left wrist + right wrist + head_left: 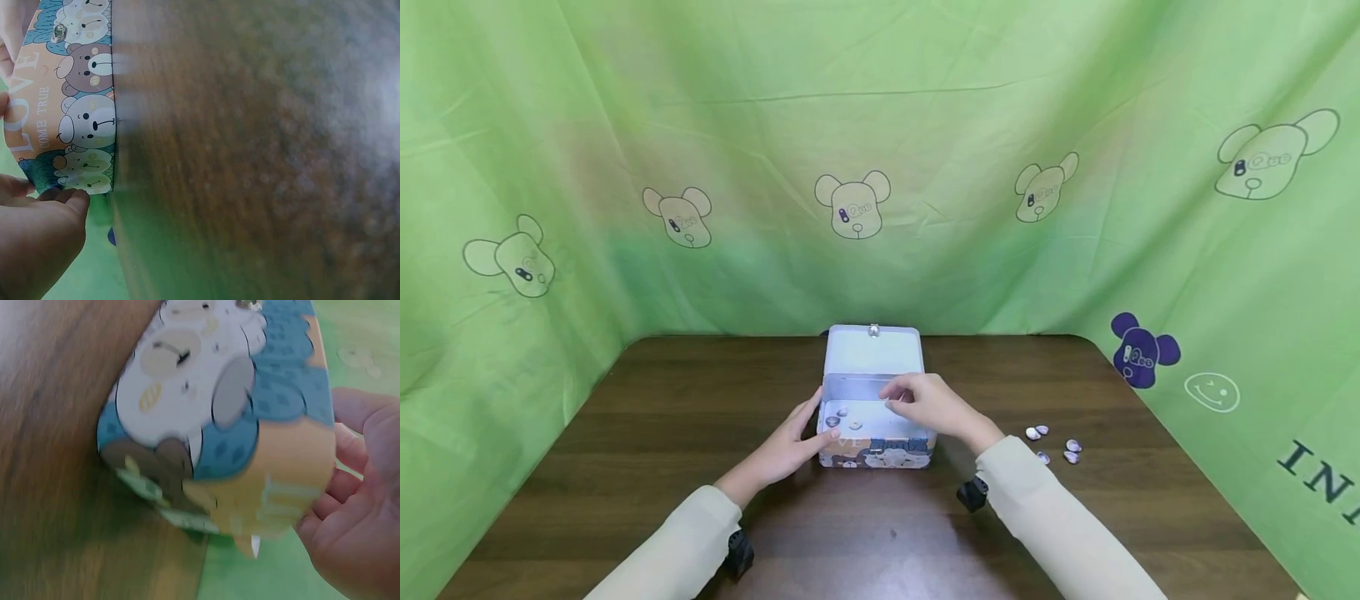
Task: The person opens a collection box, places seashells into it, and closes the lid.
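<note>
A tin box (pixel 876 454) printed with cartoon bears stands on the table, its white lid (pixel 872 352) raised at the back. Inside, toward the left, lie a few small whitish-purple shell-like pieces (pixel 832 422). My left hand (pixel 784 450) holds the box's left side, thumb over the front rim and fingers along the outer wall. Over the box's right half is my right hand (pixel 928 404), thumb and forefinger bent toward each other; whether a piece is between them is too small to tell. The right wrist view shows the right hand (pixel 369 500) beyond the box's edge.
Several more shell-like pieces (pixel 1072 457) lie on the brown wooden table (pixel 700 383) to the right of the box, partly behind the right forearm. A green curtain (pixel 947 275) with mouse-like drawings hangs behind and at both sides of the table.
</note>
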The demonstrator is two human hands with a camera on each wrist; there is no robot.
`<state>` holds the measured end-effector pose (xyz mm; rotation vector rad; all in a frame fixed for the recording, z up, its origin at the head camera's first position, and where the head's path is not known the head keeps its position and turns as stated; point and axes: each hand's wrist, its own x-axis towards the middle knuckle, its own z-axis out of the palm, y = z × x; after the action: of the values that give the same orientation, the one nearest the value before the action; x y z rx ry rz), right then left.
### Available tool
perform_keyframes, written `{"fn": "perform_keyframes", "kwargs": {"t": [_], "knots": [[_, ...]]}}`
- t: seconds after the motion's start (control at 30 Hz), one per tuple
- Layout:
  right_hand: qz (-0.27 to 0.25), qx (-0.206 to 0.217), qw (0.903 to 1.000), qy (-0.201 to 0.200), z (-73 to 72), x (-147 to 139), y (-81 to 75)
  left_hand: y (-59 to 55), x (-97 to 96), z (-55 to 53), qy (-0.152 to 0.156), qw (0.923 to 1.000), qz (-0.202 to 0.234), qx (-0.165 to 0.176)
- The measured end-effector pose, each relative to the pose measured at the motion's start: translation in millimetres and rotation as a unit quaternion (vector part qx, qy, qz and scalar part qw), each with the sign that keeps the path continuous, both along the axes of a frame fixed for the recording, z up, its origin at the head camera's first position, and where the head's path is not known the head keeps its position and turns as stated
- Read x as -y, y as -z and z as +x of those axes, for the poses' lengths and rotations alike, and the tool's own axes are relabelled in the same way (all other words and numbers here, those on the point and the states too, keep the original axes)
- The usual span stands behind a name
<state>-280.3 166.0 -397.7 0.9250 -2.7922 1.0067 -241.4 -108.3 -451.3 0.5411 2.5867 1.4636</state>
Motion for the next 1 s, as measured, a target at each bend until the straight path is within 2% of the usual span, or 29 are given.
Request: {"fn": "perform_keyframes", "kwargs": {"t": [0.3, 0.47, 0.77, 1.0], "knots": [[-0.025, -0.014, 0.9985, 0.046, 0.1, -40.5, -8.1, -0.4, 0.1, 0.4, 0.003, 1.0000, -0.001, 0.004], [-0.011, -0.008, 0.9971, 0.074, 2.2, -66.0, -9.1, -0.1, 0.5, 0.8, 0.004, 1.0000, 0.000, 0.007], [0.027, -0.031, 0.9919, 0.120, 7.6, -118.0, -4.8, 0.8, 0.9, -0.1, 0.007, 1.0000, -0.001, 0.001], [0.048, -0.008, 0.9874, 0.150, 16.8, -155.1, 1.6, 1.0, 1.7, -1.1, 0.009, 0.9999, 0.001, -0.006]]}}
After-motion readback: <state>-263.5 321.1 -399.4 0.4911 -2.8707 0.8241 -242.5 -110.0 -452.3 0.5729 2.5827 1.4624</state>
